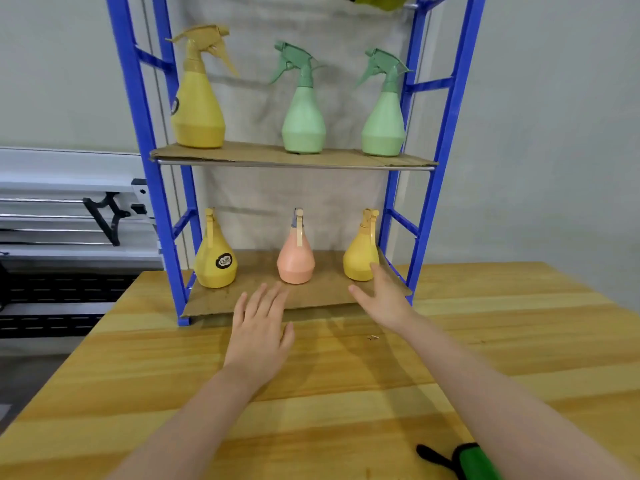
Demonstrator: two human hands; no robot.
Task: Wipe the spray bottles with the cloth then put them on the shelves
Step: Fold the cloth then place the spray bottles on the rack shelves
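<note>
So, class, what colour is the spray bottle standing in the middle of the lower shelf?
The middle bottle is peach-orange with a pale trigger, seen in the head view.

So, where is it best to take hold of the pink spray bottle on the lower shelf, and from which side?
Take the pink spray bottle at its narrow neck, just below the spray head, coming from the front. It stands upright, widening towards the base, so the neck probably suits a hand's grip best. The front is open, with yellow bottles on either side. The right hand is open and nearest.
</note>
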